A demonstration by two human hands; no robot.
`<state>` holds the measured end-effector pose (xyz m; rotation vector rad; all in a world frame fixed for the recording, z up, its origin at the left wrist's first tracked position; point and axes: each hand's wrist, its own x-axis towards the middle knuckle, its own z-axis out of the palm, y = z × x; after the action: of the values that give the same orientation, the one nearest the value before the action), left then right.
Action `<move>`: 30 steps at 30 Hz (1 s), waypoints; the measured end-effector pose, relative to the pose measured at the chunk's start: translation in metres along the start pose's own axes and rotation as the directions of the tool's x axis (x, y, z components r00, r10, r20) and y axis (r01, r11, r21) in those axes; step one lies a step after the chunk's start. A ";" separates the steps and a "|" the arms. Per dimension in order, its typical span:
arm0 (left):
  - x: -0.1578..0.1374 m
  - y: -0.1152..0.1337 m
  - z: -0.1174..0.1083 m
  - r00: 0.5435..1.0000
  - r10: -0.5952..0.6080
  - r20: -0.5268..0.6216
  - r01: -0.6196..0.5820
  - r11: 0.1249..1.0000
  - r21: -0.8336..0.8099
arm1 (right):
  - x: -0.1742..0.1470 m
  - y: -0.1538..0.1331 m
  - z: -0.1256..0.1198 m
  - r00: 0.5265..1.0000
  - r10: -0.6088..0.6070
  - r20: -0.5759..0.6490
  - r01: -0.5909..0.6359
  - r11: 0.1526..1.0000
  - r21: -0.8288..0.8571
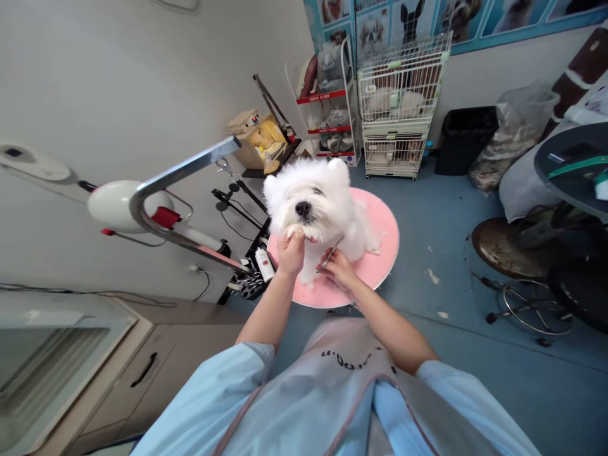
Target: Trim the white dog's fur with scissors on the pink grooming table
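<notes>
Holding one dog (304, 183) under the chin with my left hand (291, 252), thumb and fingers closed narrow on the muzzle fur; my right hand (339, 268) grips one pair of scissors (332, 252), tip up, close to its chest. Dog is on one round pink table (388, 234), facing me. Containers: two cages (394, 130), stacked; pale shapes in both, can't tell what. One rack (323, 97), three red-edged shelves, bags on the upper ones, count unclear. One black bin (468, 139), contents too dark to tell. One clear bag (513, 130) beside it, filled with greyish-brown stuff. One open box (266, 135) at the back left, yellow items inside, blurred. One tool holder (251, 286) by the table's left edge, several metal handles in it, too tangled to count. One white bottle (265, 265) just beside that. One stool (532, 304) at right, well apart from the dog.
</notes>
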<state>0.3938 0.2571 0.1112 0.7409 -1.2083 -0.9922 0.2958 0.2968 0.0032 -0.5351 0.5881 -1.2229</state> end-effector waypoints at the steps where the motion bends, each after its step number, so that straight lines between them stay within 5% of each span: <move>1: -0.001 0.000 0.000 1.000 -0.004 0.000 0.004 1.000 0.000 | -0.002 -0.002 -0.002 1.000 0.003 0.007 -0.003 1.000 0.007; 8: -0.005 -0.004 -0.003 1.000 -0.012 -0.006 0.012 1.000 -0.015 | -0.010 -0.019 -0.012 1.000 0.021 0.023 -0.019 0.997 -0.079; 13: -0.004 -0.005 -0.002 1.000 -0.010 -0.010 0.009 0.999 -0.044 | -0.001 -0.014 -0.005 0.999 -0.043 0.008 0.042 0.997 0.062; 21: 0.000 0.004 -0.002 0.997 -0.024 -0.070 0.022 0.999 -0.037 | -0.003 -0.007 -0.009 1.000 0.011 0.010 -0.012 0.998 0.057; 26: -0.003 -0.001 -0.013 0.988 -0.047 -0.146 0.040 0.998 -0.049 | 0.003 -0.019 -0.029 0.997 0.036 0.070 -0.024 0.986 -0.167; 29: -0.020 -0.023 -0.026 0.945 -0.257 -0.204 0.242 0.966 -0.096 | -0.006 -0.011 -0.060 0.998 -0.053 -0.042 0.037 0.951 -0.307; 30: -0.028 -0.034 -0.029 0.885 -0.416 -0.209 0.402 0.909 -0.105 | -0.013 -0.005 -0.073 0.994 -0.064 -0.086 0.021 0.905 -0.424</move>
<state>0.4133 0.2674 0.0638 1.0611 -0.8324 -1.2448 0.2398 0.3029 -0.0454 -0.8597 0.9417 -1.1698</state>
